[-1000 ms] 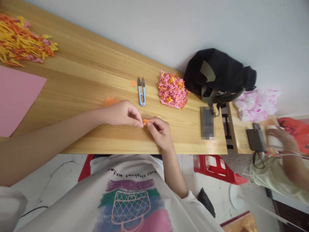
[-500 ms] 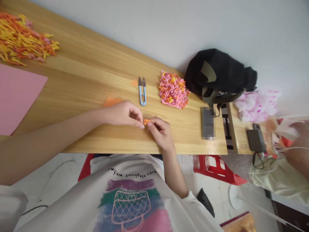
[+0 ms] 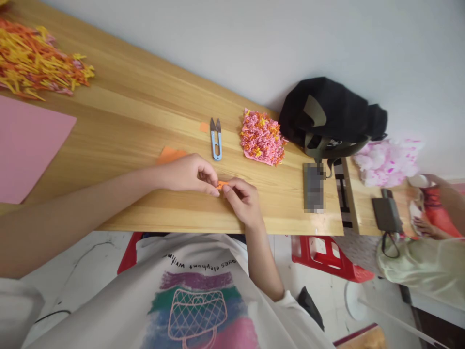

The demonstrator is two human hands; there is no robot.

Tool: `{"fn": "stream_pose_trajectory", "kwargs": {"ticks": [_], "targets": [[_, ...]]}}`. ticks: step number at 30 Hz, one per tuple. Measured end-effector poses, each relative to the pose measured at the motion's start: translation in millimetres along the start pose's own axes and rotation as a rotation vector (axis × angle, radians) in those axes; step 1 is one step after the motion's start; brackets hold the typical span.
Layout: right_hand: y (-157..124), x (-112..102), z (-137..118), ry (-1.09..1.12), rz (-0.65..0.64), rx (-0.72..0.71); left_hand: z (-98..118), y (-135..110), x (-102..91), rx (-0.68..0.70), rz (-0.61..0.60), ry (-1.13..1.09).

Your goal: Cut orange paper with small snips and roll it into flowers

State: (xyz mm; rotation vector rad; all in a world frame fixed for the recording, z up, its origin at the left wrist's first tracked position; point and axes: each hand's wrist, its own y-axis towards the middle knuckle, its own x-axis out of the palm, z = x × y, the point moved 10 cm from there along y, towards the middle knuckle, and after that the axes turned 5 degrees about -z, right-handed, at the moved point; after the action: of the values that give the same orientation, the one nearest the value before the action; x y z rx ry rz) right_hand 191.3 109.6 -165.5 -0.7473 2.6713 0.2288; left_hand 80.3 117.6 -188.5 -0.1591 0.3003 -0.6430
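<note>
My right hand (image 3: pixel 244 199) pinches a small orange piece of paper or felt (image 3: pixel 222 184) between thumb and index finger, just above the table's front half. My left hand (image 3: pixel 196 175) is curled at the piece's left end, its thumb and fingertips closed on that edge. Exactly how the piece is folded is too small to make out. Partly under my left wrist lies a flat orange sheet (image 3: pixel 170 154). Beyond my hands lie blue-handled thread snips (image 3: pixel 216 140), blades pointing away from me, and a tiny orange square (image 3: pixel 204 127) beside them.
A pink and orange tufted mat (image 3: pixel 262 137) lies back right, near a black bag (image 3: pixel 329 111) and a blurred dark phone-like object (image 3: pixel 314 188). At left are a pile of yellow and orange strips (image 3: pixel 39 65) and a pink sheet (image 3: pixel 32 145). Another person (image 3: pixel 428 261) sits far right.
My hands keep nearly the same pose on the orange piece, with only a slight finger shift. The view has moved a little. The other person's arm has shifted at far right.
</note>
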Motion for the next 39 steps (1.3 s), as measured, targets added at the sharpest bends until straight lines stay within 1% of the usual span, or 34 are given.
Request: {"fn": "stream_pose_trajectory", "kwargs": {"ticks": [8,15,24,30,39], "targets": [[-0.5,-1.3,0.0,0.019,0.01,0.009,-4.2,-1.1,-3.3,-0.027,-0.037,-0.001],[-0.1,-1.0,0.3,0.016,0.006,0.012,-3.0,-0.4,-4.2,-0.01,-0.028,0.003],[-0.4,-0.6,-1.8,0.011,0.005,-0.009,-2.6,-0.6,-3.5,-0.026,-0.022,0.015],[-0.3,-1.0,-0.1,0.019,0.005,0.016,1.0,0.3,-3.6,0.008,-0.012,0.027],[-0.4,-2.8,-2.4,0.055,0.027,-0.026,1.4,0.7,-4.1,0.027,0.012,0.024]]}}
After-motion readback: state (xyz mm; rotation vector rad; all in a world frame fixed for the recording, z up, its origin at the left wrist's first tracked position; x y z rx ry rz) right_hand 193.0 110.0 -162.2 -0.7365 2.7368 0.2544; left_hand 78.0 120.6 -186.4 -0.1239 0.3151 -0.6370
